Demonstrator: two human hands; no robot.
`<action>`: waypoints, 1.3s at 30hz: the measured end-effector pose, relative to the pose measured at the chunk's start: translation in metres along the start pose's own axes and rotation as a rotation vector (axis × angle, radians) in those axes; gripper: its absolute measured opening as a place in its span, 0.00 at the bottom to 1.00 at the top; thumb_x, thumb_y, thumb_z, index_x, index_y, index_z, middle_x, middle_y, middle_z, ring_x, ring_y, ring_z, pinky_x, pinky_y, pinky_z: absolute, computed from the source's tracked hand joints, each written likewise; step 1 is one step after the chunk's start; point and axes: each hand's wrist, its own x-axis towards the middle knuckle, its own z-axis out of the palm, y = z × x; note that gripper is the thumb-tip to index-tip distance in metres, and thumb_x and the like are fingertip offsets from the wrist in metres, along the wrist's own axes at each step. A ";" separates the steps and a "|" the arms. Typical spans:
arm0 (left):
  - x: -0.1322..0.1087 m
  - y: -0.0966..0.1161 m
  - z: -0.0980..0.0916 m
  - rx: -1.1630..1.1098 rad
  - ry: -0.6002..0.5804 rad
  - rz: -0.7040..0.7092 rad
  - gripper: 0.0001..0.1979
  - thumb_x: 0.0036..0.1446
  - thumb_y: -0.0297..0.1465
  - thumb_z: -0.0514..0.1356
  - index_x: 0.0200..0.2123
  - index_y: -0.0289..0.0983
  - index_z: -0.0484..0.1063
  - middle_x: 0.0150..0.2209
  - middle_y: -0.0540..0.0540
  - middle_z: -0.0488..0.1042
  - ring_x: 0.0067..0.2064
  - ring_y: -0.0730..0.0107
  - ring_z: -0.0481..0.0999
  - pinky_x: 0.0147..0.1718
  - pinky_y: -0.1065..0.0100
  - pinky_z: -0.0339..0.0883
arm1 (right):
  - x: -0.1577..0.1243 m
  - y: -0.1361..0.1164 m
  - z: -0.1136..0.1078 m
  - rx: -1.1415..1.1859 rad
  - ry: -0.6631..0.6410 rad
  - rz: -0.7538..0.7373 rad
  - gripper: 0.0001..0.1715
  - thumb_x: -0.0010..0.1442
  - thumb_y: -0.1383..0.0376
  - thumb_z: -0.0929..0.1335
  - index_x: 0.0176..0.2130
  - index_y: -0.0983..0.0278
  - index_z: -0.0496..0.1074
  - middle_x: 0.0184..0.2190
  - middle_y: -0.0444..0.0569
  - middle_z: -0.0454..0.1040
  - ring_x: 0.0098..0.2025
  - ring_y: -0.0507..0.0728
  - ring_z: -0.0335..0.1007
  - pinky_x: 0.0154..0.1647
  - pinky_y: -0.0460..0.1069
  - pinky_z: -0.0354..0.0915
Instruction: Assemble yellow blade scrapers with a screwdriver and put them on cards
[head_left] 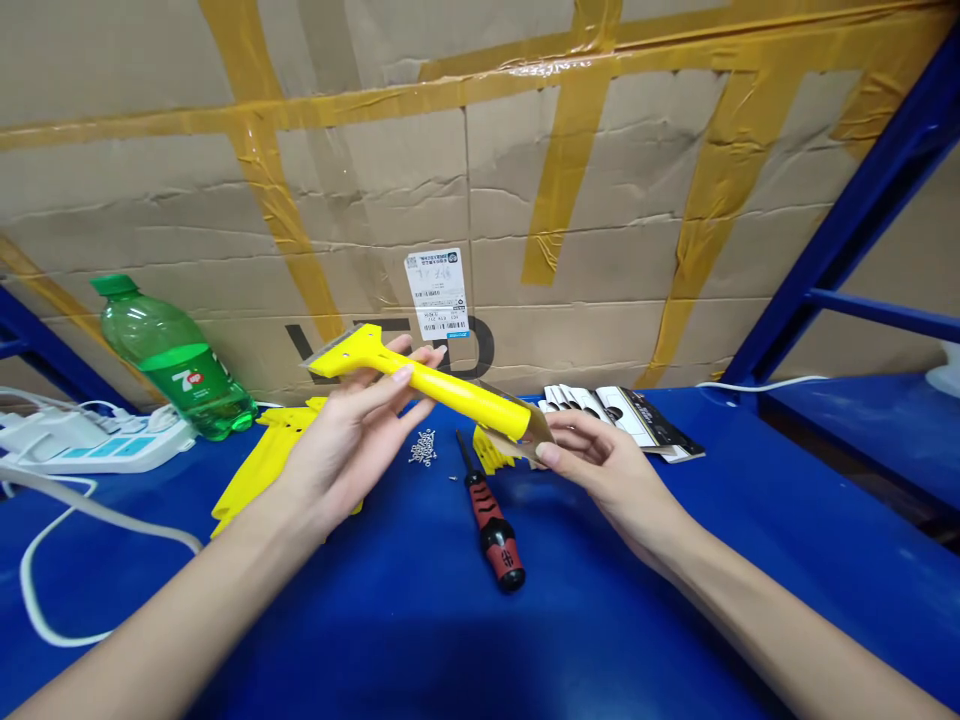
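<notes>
Holding a yellow scraper (pixel 427 385) mid-frame; the left hand (pixel 349 450) cradles it, half open; the right hand (pixel 600 480) pinches its far end, nearly closed.

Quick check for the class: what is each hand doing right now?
Left hand: holding a yellow plastic scraper by its handle.
Right hand: holding the same scraper at its flat end, fingers curled under it.

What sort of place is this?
Probably a small workshop or assembly area. The left hand and right hand hold a yellow scraper, a screwdriver and loose screws lie on the blue bench, and a taped cardboard carton stands behind.
</notes>
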 end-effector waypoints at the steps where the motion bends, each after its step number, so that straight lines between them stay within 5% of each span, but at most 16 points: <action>1: 0.001 -0.003 -0.001 0.011 -0.018 0.007 0.13 0.59 0.17 0.60 0.44 0.36 0.76 0.50 0.42 0.81 0.61 0.59 0.74 0.61 0.57 0.68 | 0.000 0.000 -0.001 -0.011 0.010 0.002 0.23 0.48 0.56 0.81 0.42 0.59 0.78 0.40 0.48 0.83 0.46 0.58 0.79 0.52 0.53 0.72; 7: -0.002 -0.021 -0.007 0.169 -0.075 -0.001 0.13 0.54 0.20 0.67 0.42 0.38 0.76 0.48 0.42 0.82 0.62 0.55 0.73 0.60 0.53 0.68 | -0.001 -0.001 0.002 -0.064 0.037 -0.032 0.19 0.49 0.55 0.80 0.40 0.58 0.78 0.42 0.48 0.82 0.47 0.59 0.78 0.52 0.54 0.72; 12: -0.005 -0.025 -0.007 0.145 -0.127 0.039 0.12 0.55 0.20 0.67 0.41 0.38 0.75 0.48 0.43 0.82 0.61 0.57 0.74 0.61 0.55 0.68 | -0.005 -0.004 0.006 -0.072 0.089 0.019 0.16 0.55 0.50 0.76 0.37 0.58 0.79 0.39 0.47 0.80 0.43 0.57 0.76 0.40 0.50 0.72; 18: -0.007 -0.023 -0.009 0.142 -0.157 0.130 0.13 0.55 0.18 0.65 0.42 0.38 0.74 0.47 0.46 0.82 0.60 0.60 0.75 0.62 0.58 0.65 | -0.005 0.001 0.007 -0.127 0.088 -0.083 0.14 0.53 0.55 0.79 0.38 0.58 0.78 0.45 0.49 0.80 0.52 0.61 0.74 0.53 0.54 0.68; 23: -0.008 -0.028 -0.012 0.083 -0.120 0.069 0.14 0.54 0.18 0.66 0.41 0.38 0.72 0.47 0.46 0.83 0.61 0.62 0.74 0.62 0.59 0.65 | -0.009 -0.006 0.010 -0.006 0.017 -0.046 0.11 0.55 0.57 0.77 0.39 0.56 0.79 0.56 0.49 0.75 0.61 0.64 0.68 0.57 0.57 0.68; 31: -0.007 -0.031 -0.012 -0.024 -0.095 -0.041 0.12 0.56 0.18 0.65 0.40 0.38 0.72 0.48 0.45 0.82 0.62 0.60 0.73 0.63 0.56 0.65 | -0.007 -0.004 0.008 0.129 -0.081 0.025 0.19 0.58 0.58 0.76 0.50 0.48 0.77 0.55 0.45 0.77 0.53 0.61 0.75 0.55 0.59 0.71; 36: -0.011 -0.040 -0.013 0.013 -0.205 -0.079 0.12 0.54 0.20 0.67 0.40 0.38 0.75 0.48 0.47 0.82 0.63 0.59 0.71 0.64 0.56 0.63 | -0.009 -0.003 0.016 0.107 -0.052 -0.015 0.20 0.54 0.59 0.78 0.48 0.53 0.79 0.52 0.48 0.79 0.50 0.61 0.77 0.58 0.61 0.70; 39: -0.011 -0.043 -0.012 0.102 -0.147 -0.075 0.14 0.54 0.21 0.68 0.43 0.38 0.76 0.47 0.46 0.81 0.59 0.60 0.74 0.60 0.58 0.67 | -0.008 -0.003 0.015 0.151 -0.029 -0.031 0.19 0.51 0.61 0.79 0.44 0.53 0.81 0.52 0.46 0.79 0.52 0.61 0.77 0.61 0.60 0.68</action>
